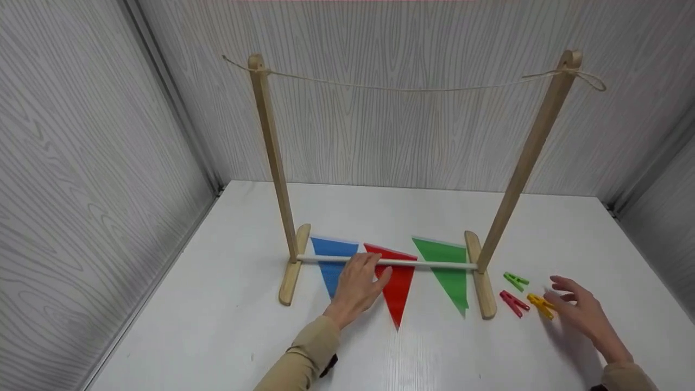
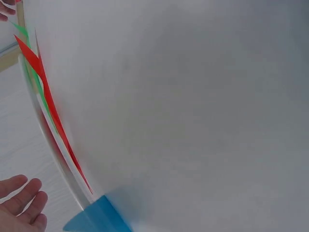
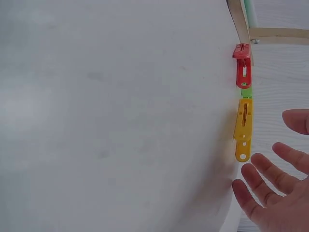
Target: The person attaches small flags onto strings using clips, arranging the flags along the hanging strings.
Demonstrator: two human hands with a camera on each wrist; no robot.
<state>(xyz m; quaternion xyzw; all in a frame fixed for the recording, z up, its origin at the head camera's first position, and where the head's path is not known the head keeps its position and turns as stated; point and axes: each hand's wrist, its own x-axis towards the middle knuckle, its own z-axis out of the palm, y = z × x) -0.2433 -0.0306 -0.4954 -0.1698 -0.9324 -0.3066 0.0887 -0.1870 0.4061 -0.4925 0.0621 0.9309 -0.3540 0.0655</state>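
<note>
Yellow peg (image 1: 541, 306): lies flat on the white desk (image 1: 217, 304), just beside my right fingertips, right of the wooden frame's foot.
My right hand (image 1: 581, 312): fingers spread and relaxed above the desk, gripping nothing, nearest the yellow peg.
Red peg (image 1: 513, 303): just left of the yellow one, beside the frame's right foot (image 1: 482, 282).
Green peg (image 1: 516, 280): behind the red peg, further from me.
My left hand (image 1: 358, 285): open, fingers straight, resting over the white rod (image 1: 434, 264) between the blue flag (image 1: 332, 260) and the red flag (image 1: 399, 288).
Green flag (image 1: 449, 269): flat on the desk, right of the red flag.
String (image 1: 412, 88): tied between the two upright posts.
</note>
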